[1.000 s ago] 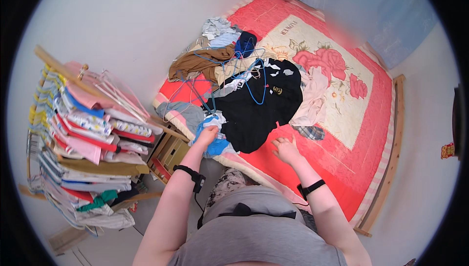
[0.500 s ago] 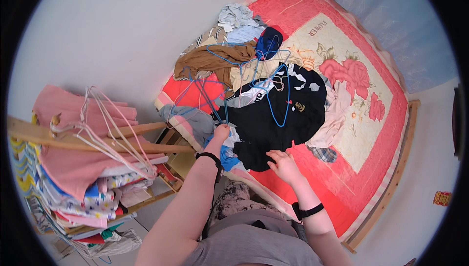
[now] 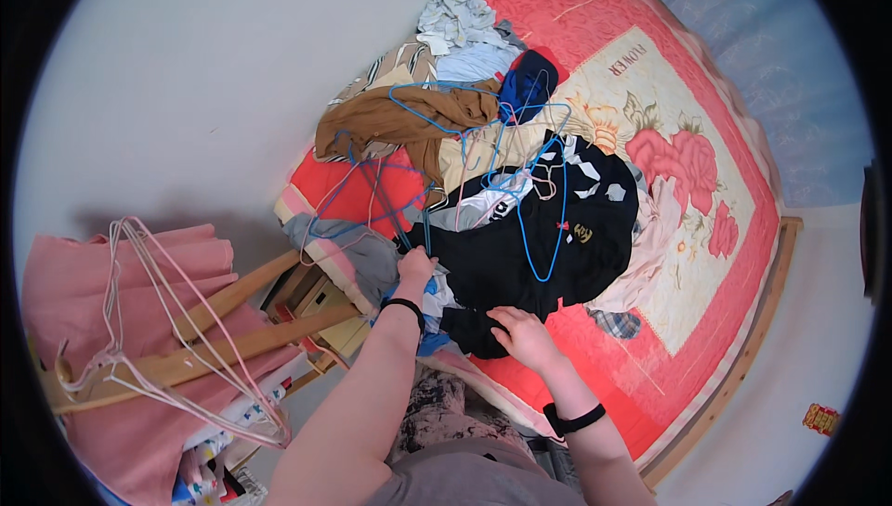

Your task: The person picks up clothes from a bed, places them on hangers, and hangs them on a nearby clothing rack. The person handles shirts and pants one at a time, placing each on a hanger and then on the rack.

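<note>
A black garment [image 3: 567, 246] lies spread on a red flowered bedcover [image 3: 715, 181], with blue wire hangers [image 3: 539, 218] lying over it. My left hand [image 3: 415, 267] is closed on the bunched edge of the black garment, beside a blue and white cloth [image 3: 434, 300]. My right hand [image 3: 522, 334] rests flat, fingers spread, on the near hem of the same garment. Both wrists wear black bands.
A heap of clothes lies at the bed's head: a brown garment [image 3: 409, 120], a navy one [image 3: 528, 86], pale ones [image 3: 455, 18]. At left a wooden rack [image 3: 214, 334] carries a pink cloth [image 3: 111, 274] and pale hangers [image 3: 149, 320]. A cardboard box [image 3: 316, 302] sits by the bed. The bed's wooden frame [image 3: 743, 367] runs along the right.
The view has swung left and closer to the bed. My left hand has moved down onto the black garment's edge and my right hand has settled on its hem.
</note>
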